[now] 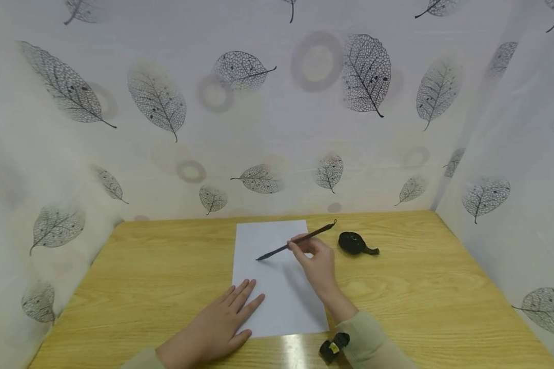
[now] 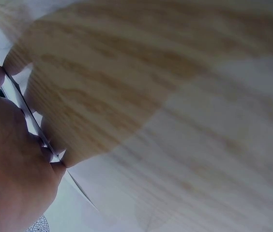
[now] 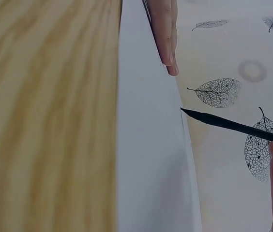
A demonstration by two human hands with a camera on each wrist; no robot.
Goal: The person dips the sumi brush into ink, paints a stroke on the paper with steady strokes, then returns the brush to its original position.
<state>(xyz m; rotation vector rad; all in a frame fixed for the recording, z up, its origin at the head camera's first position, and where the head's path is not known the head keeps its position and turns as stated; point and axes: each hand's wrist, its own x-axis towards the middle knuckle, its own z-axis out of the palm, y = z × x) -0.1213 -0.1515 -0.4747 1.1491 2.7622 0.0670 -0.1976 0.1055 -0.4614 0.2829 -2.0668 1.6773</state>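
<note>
Looks like brushwork's in hand, so a light touch is probably called for next. Slim dark brush (image 1: 273,252) is pinched in the right grip (image 1: 320,264), tip on or just above smooth white paper (image 1: 283,294); that's pinned by the left grip (image 1: 219,319), splayed flat. Glossy black dish (image 1: 352,243) is parked on the woodgrain table (image 1: 420,287).

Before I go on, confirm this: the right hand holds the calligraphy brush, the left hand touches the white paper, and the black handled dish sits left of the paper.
No: the black handled dish sits right of the white paper, as the head view shows. The rest stands: the right hand holds the calligraphy brush, and the left hand touches the paper.
</note>
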